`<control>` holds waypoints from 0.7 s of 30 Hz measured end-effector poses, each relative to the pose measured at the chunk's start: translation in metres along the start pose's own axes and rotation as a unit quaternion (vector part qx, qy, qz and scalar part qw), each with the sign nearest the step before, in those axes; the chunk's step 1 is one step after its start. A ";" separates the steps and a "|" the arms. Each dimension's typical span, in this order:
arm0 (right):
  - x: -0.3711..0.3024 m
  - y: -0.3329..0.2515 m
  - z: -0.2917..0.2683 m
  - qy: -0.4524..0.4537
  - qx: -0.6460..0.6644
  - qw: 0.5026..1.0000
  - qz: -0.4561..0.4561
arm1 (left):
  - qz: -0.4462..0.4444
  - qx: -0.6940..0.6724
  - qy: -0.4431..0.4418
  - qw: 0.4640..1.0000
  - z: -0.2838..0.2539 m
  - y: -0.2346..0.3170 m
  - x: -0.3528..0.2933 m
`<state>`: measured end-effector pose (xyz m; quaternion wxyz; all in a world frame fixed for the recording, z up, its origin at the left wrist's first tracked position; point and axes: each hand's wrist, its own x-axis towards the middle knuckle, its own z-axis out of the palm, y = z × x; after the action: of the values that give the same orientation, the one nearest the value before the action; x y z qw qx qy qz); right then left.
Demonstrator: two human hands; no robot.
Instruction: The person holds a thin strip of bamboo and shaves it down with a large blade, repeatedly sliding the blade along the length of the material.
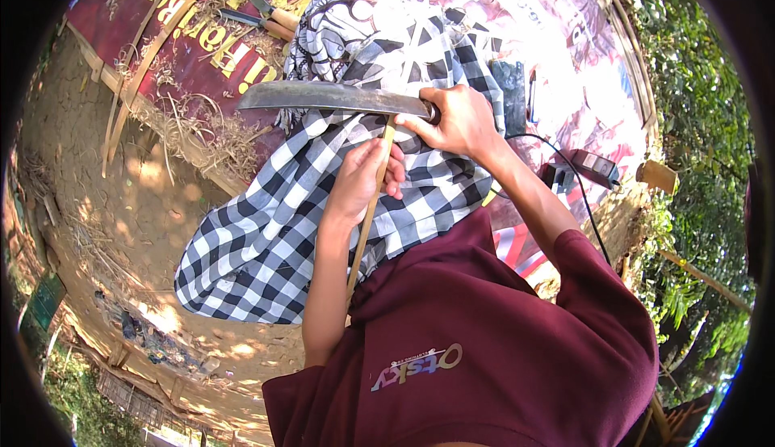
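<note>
In my right hand (462,121) is the dark handle of a machete (323,96), its long blade lying crosswise and pointing left. My left hand (359,182) closes around a thin bamboo strip (368,219). The strip's upper end meets the blade's lower edge close to the handle, and my right thumb lies beside that spot. From there the strip runs down past my left forearm toward my shirt. A black-and-white checked cloth (258,245) covers my lap beneath both hands.
Two tools with wooden handles (280,24) lie beyond the blade. Pale curled shavings (202,132) and long bamboo strips (145,63) are scattered over a printed banner (182,15) at left. At right are a black device (595,166) with a cable and a wooden block (658,176).
</note>
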<state>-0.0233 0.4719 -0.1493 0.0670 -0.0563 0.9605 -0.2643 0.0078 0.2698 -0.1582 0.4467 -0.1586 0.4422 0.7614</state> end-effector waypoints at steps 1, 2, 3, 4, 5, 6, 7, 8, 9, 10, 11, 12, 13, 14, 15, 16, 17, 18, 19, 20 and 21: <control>0.001 0.000 0.000 0.005 0.002 1.000 -0.002 | -0.008 -0.019 0.003 1.000 0.001 0.002 0.001; 0.001 0.000 0.001 0.011 0.004 1.000 -0.004 | -0.016 -0.037 0.005 0.999 0.003 0.005 0.001; 0.002 0.000 0.001 0.016 0.006 1.000 -0.006 | -0.024 -0.055 0.008 0.998 0.005 0.008 0.001; 0.002 -0.001 0.000 0.013 0.002 1.000 -0.005 | -0.043 -0.101 -0.013 0.994 0.005 0.011 0.002; 0.002 -0.003 -0.002 0.009 -0.001 1.000 -0.003 | -0.047 -0.112 -0.023 0.992 0.004 0.010 0.003; 0.002 -0.004 -0.003 0.006 -0.004 1.000 -0.001 | -0.050 -0.123 -0.033 0.991 0.002 0.007 0.005; 0.002 -0.005 -0.003 0.005 -0.004 1.000 0.000 | -0.054 -0.135 -0.043 0.988 0.002 0.003 0.007; 0.002 -0.006 -0.003 0.005 -0.003 1.000 0.001 | -0.012 -0.068 0.008 0.998 0.008 -0.002 0.006; 0.002 -0.007 -0.003 0.004 -0.002 1.000 0.002 | 0.052 0.036 0.063 0.996 0.012 -0.012 0.008; 0.002 -0.008 -0.001 0.011 -0.009 1.000 0.001 | 0.109 0.159 0.118 0.974 0.015 -0.019 0.011; 0.001 -0.010 0.001 0.017 -0.015 1.000 0.001 | 0.164 0.278 0.169 0.931 0.017 -0.025 0.013; 0.000 -0.012 0.002 0.024 -0.022 0.999 0.000 | 0.160 0.297 0.178 0.924 0.016 -0.030 0.011; -0.001 -0.012 0.003 0.001 -0.047 0.999 0.012 | 0.158 0.316 0.186 0.917 0.018 -0.029 0.008; -0.003 -0.012 0.003 -0.022 -0.071 0.997 0.023 | 0.155 0.336 0.193 0.909 0.020 -0.028 0.003; -0.004 -0.013 0.004 -0.044 -0.094 0.994 0.035 | 0.146 0.347 0.195 0.906 0.022 -0.026 -0.002; -0.003 -0.011 0.007 -0.022 -0.074 0.996 0.043 | 0.136 0.359 0.196 0.902 0.025 -0.023 -0.009; -0.002 -0.010 0.009 0.015 -0.046 0.997 0.053 | 0.126 0.371 0.197 0.899 0.026 -0.023 -0.017; 0.000 -0.006 0.010 0.014 -0.031 0.998 0.056 | 0.117 0.388 0.207 0.891 0.028 -0.029 -0.027; 0.001 -0.004 0.010 0.012 -0.015 0.998 0.060 | 0.132 0.393 0.212 0.885 0.029 -0.030 -0.033; 0.001 -0.007 0.008 0.027 -0.009 0.999 0.044 | 0.147 0.398 0.217 0.879 0.031 -0.031 -0.037; 0.000 -0.008 0.009 0.026 -0.003 0.999 0.046 | 0.162 0.402 0.222 0.873 0.032 -0.031 -0.041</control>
<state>-0.0213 0.4606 -0.1528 0.0539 -0.0054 0.9642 -0.2596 0.0607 0.2805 -0.1310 0.2319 -0.0564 0.8174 0.5244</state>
